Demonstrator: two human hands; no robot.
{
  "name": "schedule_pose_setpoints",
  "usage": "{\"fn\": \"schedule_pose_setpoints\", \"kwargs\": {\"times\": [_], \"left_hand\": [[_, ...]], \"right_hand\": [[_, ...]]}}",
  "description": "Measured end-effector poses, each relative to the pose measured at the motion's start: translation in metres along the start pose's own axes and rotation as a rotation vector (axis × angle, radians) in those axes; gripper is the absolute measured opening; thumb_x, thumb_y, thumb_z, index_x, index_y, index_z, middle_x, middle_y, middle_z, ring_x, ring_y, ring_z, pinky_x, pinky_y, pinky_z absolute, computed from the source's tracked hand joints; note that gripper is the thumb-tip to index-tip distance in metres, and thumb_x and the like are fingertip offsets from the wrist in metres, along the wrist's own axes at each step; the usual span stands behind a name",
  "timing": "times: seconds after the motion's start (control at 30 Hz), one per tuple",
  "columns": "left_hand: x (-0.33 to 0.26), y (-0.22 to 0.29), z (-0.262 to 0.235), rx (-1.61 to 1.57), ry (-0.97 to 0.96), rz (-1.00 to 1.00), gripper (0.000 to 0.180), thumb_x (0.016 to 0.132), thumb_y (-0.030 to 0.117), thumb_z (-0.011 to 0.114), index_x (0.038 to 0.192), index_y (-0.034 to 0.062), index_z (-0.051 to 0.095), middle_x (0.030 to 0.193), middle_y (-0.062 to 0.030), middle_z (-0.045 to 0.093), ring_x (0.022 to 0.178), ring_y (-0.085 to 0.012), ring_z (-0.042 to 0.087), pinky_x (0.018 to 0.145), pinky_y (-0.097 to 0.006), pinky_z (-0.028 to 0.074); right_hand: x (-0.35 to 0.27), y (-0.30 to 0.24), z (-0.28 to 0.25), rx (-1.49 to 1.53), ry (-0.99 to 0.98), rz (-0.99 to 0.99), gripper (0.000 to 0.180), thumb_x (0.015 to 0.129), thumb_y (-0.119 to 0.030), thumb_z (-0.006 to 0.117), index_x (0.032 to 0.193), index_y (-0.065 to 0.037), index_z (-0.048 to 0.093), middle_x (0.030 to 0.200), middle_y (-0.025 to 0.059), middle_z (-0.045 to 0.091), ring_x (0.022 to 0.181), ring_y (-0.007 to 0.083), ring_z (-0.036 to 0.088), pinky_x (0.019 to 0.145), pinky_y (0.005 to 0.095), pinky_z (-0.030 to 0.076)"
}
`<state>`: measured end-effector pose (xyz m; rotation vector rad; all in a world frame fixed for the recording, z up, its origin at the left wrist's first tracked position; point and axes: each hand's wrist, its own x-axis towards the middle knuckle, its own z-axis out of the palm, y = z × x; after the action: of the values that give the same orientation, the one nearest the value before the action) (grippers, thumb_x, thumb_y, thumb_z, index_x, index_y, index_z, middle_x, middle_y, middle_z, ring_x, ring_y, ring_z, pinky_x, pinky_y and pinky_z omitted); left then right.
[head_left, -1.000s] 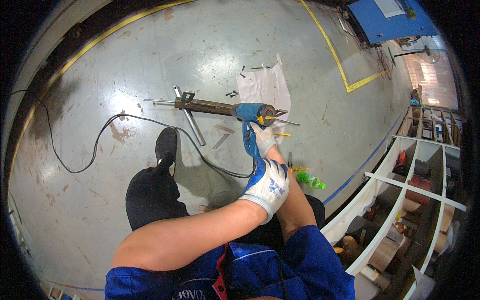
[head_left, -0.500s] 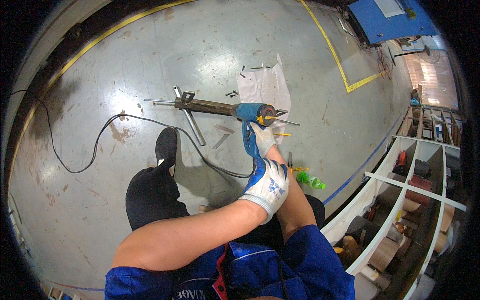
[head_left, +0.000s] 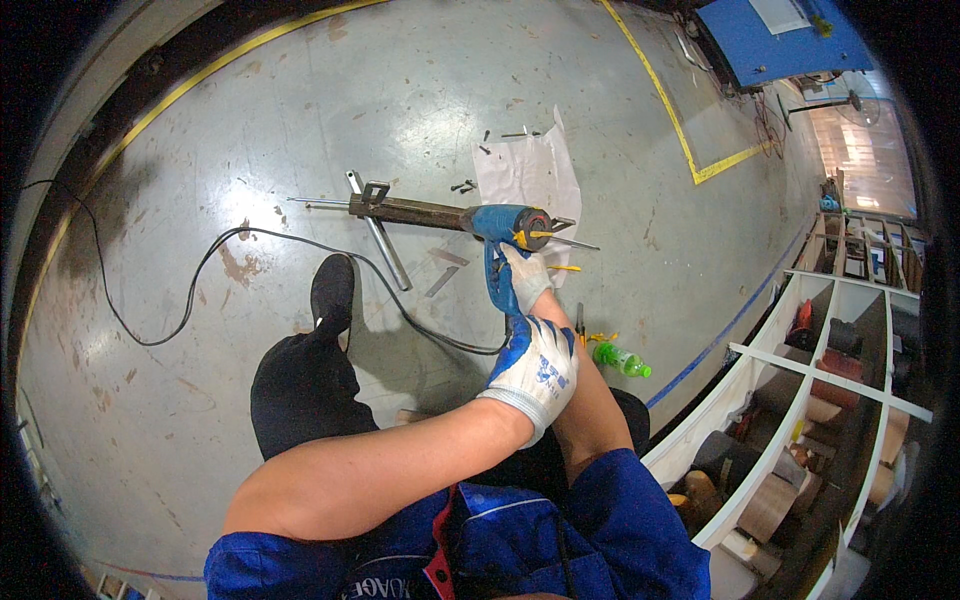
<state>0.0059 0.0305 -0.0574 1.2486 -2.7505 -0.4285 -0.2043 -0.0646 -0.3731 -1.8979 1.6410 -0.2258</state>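
Observation:
A blue corded power tool (head_left: 497,219) with a long dark bar-like front lies crosswise above the floor, its front pointing left. My right hand (head_left: 526,276), in a white work glove, is closed on its blue handle, close to the rear housing. Lower down, my left hand (head_left: 543,368), in a white glove with a blue palm, is closed at the handle's lower end, where the black cable (head_left: 462,347) comes out. Its grip is partly hidden. A thin metal rod (head_left: 318,202) sticks out past the front. Under the bar runs a silver metal bar (head_left: 383,240).
A white paper sheet (head_left: 530,172) with several dark screws (head_left: 463,187) beside it lies beyond the tool. Flat metal strips (head_left: 441,280) are nearer. A green bottle (head_left: 621,360) lies right of my arm. White shelving (head_left: 810,375) with rolls stands at right.

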Motion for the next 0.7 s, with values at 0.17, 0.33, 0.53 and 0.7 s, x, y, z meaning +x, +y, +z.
{"fn": "schedule_pose_setpoints", "kwargs": {"times": [0.17, 0.33, 0.53, 0.7], "left_hand": [[-0.004, -0.004, 0.001, 0.013, -0.025, -0.013, 0.024, 0.091, 0.017, 0.054, 0.103, 0.0008, 0.066, 0.096, -0.0175, 0.067, 0.089, -0.0315, 0.065, 0.079, -0.045, 0.047], [-0.005, -0.006, 0.002, 0.019, -0.021, -0.029, 0.023, 0.091, 0.017, 0.055, 0.103, 0.0012, 0.066, 0.096, -0.0171, 0.067, 0.088, -0.0311, 0.065, 0.079, -0.045, 0.047], [-0.003, -0.003, -0.003, 0.013, -0.015, -0.008, 0.024, 0.091, 0.018, 0.055, 0.104, 0.0017, 0.066, 0.096, -0.0168, 0.067, 0.088, -0.0310, 0.066, 0.079, -0.045, 0.047], [-0.008, -0.009, 0.005, 0.032, -0.014, -0.047, 0.023, 0.091, 0.018, 0.055, 0.104, 0.0023, 0.067, 0.096, -0.0169, 0.067, 0.088, -0.0311, 0.066, 0.079, -0.045, 0.047]], "right_hand": [[0.004, -0.011, 0.010, -0.276, -0.024, -0.007, 0.040, 0.104, -0.016, 0.046, 0.140, -0.023, 0.062, 0.117, 0.0221, 0.065, 0.102, 0.0355, 0.067, 0.087, 0.0425, 0.055], [0.005, -0.015, 0.007, -0.509, -0.039, -0.170, 0.041, 0.103, -0.015, 0.047, 0.141, -0.023, 0.061, 0.117, 0.0250, 0.065, 0.097, 0.0395, 0.067, 0.086, 0.0449, 0.055], [0.002, -0.008, 0.004, 0.082, -0.004, 0.024, 0.035, 0.108, -0.022, 0.046, 0.136, -0.019, 0.065, 0.109, 0.0135, 0.068, 0.092, 0.0289, 0.068, 0.084, 0.0387, 0.055], [0.007, -0.094, -0.016, 0.687, 0.021, 0.486, 0.032, 0.101, -0.031, 0.063, 0.122, -0.007, 0.069, 0.098, 0.0075, 0.069, 0.083, 0.0184, 0.066, 0.076, 0.0324, 0.055]]}}
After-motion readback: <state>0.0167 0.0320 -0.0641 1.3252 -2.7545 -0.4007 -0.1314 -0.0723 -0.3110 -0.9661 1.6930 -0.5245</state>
